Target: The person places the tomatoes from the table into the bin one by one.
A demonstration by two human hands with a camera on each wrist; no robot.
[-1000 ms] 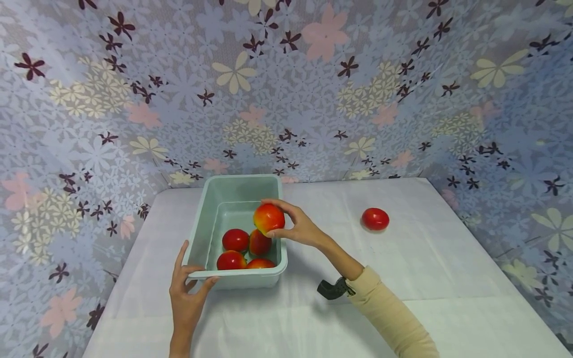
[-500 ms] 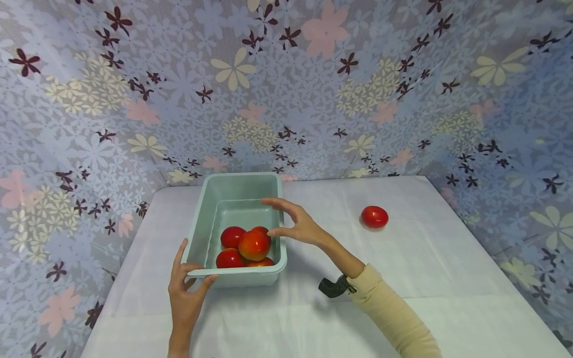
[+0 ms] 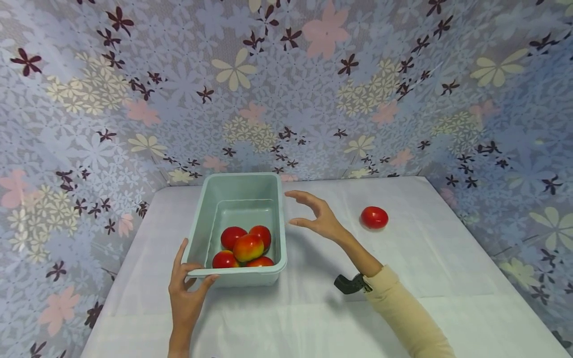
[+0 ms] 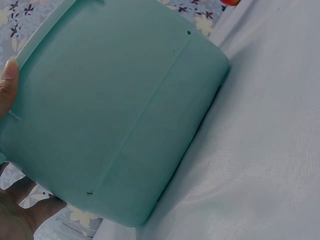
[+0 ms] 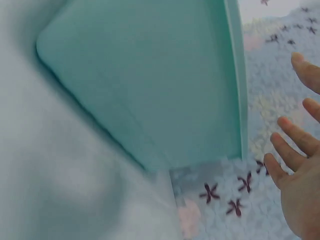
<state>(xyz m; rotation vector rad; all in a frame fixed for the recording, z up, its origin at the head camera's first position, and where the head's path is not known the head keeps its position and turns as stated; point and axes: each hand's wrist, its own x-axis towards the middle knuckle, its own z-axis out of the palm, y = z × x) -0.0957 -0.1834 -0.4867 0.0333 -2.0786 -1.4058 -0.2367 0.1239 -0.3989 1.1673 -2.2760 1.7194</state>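
A pale green plastic bin [image 3: 241, 190] stands on the table, and several glossy red mangoes lie at its near end. One red-and-yellow mango [image 3: 248, 247] rests on top of the others. My left hand [image 3: 185, 293] grips the bin's near left corner, thumb on the front rim and fingers along the side. In the left wrist view, the thumb [image 4: 8, 85] presses the rim of the bin [image 4: 115, 110]. Just outside the bin's right rim, my right hand [image 3: 319, 216] hovers with spread fingers and holds nothing. The right wrist view shows its fingers apart from the bin [image 5: 150, 85].
Another red mango [image 3: 374, 218] lies alone on the white tablecloth [image 3: 340, 199], to the right of my right hand. A flower-patterned backdrop [image 3: 313, 114] rises behind the table and at both sides. A black wrist mount [image 3: 350, 284] juts from the right wrist.
My right hand held a mango over the bin, let it go onto the other mangoes, then moved right, out past the rim. The dropped mango has rolled slightly left. My left hand stays put.
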